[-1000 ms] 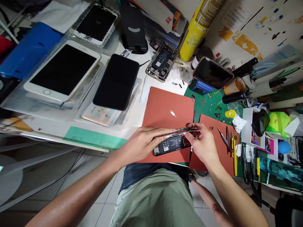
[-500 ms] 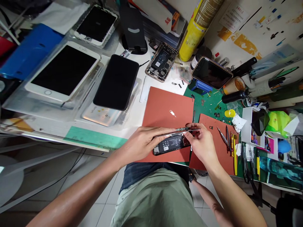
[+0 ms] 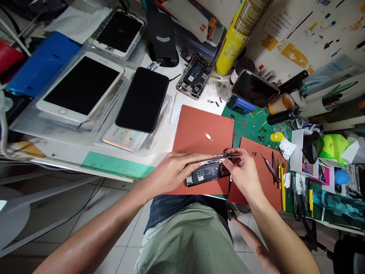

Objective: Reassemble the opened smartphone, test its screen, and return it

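holding a thin panel (image 3: 221, 156) up on edge, i have it along the far side of an opened phone body (image 3: 189, 180), which lies on the near part of a brown mat (image 3: 203, 121) on the tabletop (image 3: 152, 155), right in front of me. my left hand (image 3: 172, 169) is narrow, its fingers laid along the panel's left part; my right hand (image 3: 245, 171) pinches the right end, thumb close to the body's edge. the battery (image 3: 209, 171) shows below, label up. whether a cable joins the two parts, i cannot tell, as fingers cover the seam.

to do this well, i'd judge, i should grip only by the rims, keep the panel's tilt even from end to end, and never tug, in case something delicate links the halves. a light touch suits it; pressing on the battery would be unwise. the loose eject pin (image 3: 208, 136) lies well apart, so it seems no bother.

compared with a second ago, my hands and the panel look almost unmoved. mostly my view has swung slightly: the white-framed device (image 3: 81, 87) sits farther right, and a pale cable (image 3: 3, 121) has come in at the left edge.
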The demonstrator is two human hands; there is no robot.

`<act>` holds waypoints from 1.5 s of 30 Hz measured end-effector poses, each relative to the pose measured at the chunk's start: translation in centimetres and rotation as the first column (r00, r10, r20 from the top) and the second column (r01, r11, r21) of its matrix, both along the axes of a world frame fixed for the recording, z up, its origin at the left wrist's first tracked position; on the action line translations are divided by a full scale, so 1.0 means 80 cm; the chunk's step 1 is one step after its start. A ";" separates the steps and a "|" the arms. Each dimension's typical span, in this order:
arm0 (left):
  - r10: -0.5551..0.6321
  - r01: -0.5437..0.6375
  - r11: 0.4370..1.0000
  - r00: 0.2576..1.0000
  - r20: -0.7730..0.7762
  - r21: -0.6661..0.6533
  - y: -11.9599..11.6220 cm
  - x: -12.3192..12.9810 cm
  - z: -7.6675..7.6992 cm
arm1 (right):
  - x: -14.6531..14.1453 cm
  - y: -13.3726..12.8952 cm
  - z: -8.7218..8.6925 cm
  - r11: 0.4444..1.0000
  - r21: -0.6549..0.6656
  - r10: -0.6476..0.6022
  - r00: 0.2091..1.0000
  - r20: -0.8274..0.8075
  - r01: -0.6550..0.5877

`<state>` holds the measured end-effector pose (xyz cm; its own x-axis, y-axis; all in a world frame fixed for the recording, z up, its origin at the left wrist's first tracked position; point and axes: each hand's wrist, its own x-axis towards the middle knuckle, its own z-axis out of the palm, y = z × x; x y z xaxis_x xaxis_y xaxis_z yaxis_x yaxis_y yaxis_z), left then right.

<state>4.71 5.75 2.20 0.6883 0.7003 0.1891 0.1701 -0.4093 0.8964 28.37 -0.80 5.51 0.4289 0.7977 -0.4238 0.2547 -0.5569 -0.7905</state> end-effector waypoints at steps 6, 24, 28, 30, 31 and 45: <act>0.000 0.000 1.000 1.000 -0.011 -0.009 0.001 0.000 0.000 | 0.001 -0.001 -0.003 1.000 -0.004 -0.014 1.000 -0.027 0.014; 0.017 -0.017 0.999 1.000 0.013 -0.047 0.000 0.002 0.004 | -0.056 -0.044 0.035 0.992 0.027 0.117 0.986 0.122 -0.121; 0.022 -0.021 0.999 0.999 0.039 -0.028 -0.001 0.004 0.004 | -0.068 -0.021 0.020 0.990 0.018 0.138 0.981 0.133 -0.142; 0.022 -0.020 0.999 0.999 0.034 -0.034 -0.001 0.004 0.005 | -0.070 -0.018 0.014 0.989 0.022 0.143 0.977 0.161 -0.148; 0.019 -0.018 0.999 0.999 0.032 -0.037 -0.001 0.004 0.005 | -0.071 -0.017 0.012 0.988 0.024 0.145 0.974 0.174 -0.152; 0.022 -0.021 0.999 0.999 0.034 -0.034 -0.001 0.003 0.002 | -0.053 -0.060 -0.006 0.537 0.356 0.222 0.535 0.815 -0.765</act>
<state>4.96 5.70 2.33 0.6668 0.7210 0.1883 0.1471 -0.3751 0.9153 24.15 -5.59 5.02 -0.2283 0.8688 0.4394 0.8459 0.4005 -0.3523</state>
